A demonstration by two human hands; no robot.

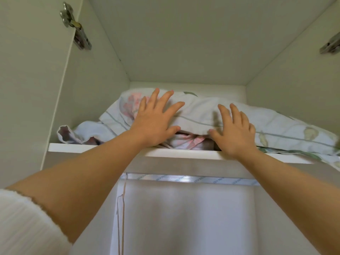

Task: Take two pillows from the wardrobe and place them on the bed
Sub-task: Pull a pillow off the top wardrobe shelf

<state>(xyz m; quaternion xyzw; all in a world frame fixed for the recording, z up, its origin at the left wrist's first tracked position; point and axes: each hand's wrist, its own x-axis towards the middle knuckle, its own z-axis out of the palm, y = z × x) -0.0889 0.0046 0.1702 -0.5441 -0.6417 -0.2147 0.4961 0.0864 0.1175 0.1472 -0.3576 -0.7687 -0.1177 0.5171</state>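
A pale blue pillow (198, 111) with pink flowers and green leaves lies on the wardrobe's top shelf (103, 148). Under it a second floral pillow (185, 142) shows only at its front edge. My left hand (156, 118) rests flat on the top pillow's left part, fingers spread. My right hand (233, 129) lies on its front middle, fingers spread, thumb at the lower edge. Neither hand grips the fabric. The bed is out of sight.
The white wardrobe's side walls and ceiling close in the shelf. Metal door hinges sit at the upper left (77, 28) and right edge (331, 45). Crumpled pillowcase fabric (73, 134) lies at the shelf's left. Below hangs a rail (191, 179).
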